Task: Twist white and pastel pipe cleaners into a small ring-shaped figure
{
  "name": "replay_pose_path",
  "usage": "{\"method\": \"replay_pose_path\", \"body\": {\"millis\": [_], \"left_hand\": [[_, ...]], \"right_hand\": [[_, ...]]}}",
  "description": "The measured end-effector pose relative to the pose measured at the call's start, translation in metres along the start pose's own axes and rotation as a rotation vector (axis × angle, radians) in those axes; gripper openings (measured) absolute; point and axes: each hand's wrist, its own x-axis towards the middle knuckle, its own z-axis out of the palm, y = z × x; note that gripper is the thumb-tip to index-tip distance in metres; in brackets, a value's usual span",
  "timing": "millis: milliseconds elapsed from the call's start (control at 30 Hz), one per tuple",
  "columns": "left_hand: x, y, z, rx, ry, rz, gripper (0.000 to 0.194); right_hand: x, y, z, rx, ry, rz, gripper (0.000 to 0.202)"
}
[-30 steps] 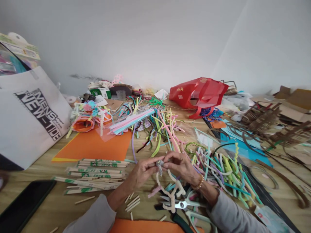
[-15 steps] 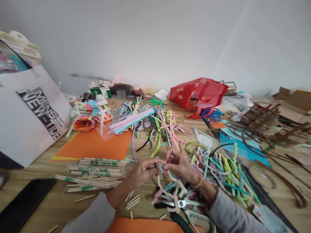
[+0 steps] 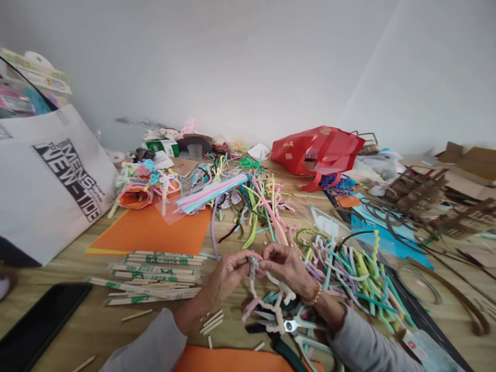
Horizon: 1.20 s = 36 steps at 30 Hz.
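Note:
Between my two hands is a small twisted figure of fuzzy pipe cleaners (image 3: 278,309), grey at the top with cream and pink strands hanging down. My left hand (image 3: 229,274) pinches the grey part from the left. From the right, the fingertips of my right hand (image 3: 284,266) close on the same grey part; a beaded bracelet circles that wrist. Directly below the dangling strands lie scissors (image 3: 290,325) with pale handles, and a dark-handled tool (image 3: 289,354) partly under them.
Paper-wrapped chopsticks (image 3: 155,271) lie left, near a black phone (image 3: 42,323) and orange sheets (image 3: 155,230). Loose pipe cleaners (image 3: 356,279) heap at right. A white bag (image 3: 50,181) stands far left; a red bag (image 3: 298,150) lies at the back. Woven baskets (image 3: 418,186) sit right.
The hands stay together on the grey part, with only slight finger movement. The hanging cream and pink strands have shifted a little. The whole view has moved slightly.

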Motion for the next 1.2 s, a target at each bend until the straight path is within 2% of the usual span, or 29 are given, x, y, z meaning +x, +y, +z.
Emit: {"method": "replay_pose_path", "body": {"millis": [67, 167, 267, 400, 533, 867, 1033, 1200], "left_hand": [[0.0, 0.0, -0.001, 0.104, 0.062, 0.036, 0.021], [-0.002, 0.0, -0.002, 0.31, 0.176, 0.102, 0.024], [-0.004, -0.002, -0.002, 0.565, 0.275, 0.186, 0.024], [-0.008, -0.005, 0.001, 0.784, 0.296, 0.262, 0.025], [-0.009, -0.007, 0.004, 0.927, 0.304, 0.337, 0.023], [-0.008, -0.012, 0.004, 0.893, 0.351, 0.357, 0.024], [-0.006, -0.011, 0.003, 0.861, 0.309, 0.283, 0.026], [-0.006, -0.005, 0.007, 0.665, 0.284, 0.187, 0.025]], "right_hand": [[-0.001, -0.007, -0.001, -0.069, 0.005, -0.056, 0.031], [-0.004, -0.022, -0.001, -0.244, 0.077, -0.21, 0.026], [-0.009, -0.034, 0.003, -0.342, 0.112, -0.208, 0.023], [-0.015, -0.037, 0.015, -0.416, 0.105, -0.171, 0.017], [-0.018, -0.033, 0.025, -0.48, 0.144, -0.216, 0.01], [-0.021, -0.028, 0.029, -0.535, 0.135, -0.244, 0.011], [-0.021, -0.029, 0.029, -0.526, 0.11, -0.232, 0.011], [-0.02, -0.027, 0.028, -0.538, 0.095, -0.248, 0.012]]}}
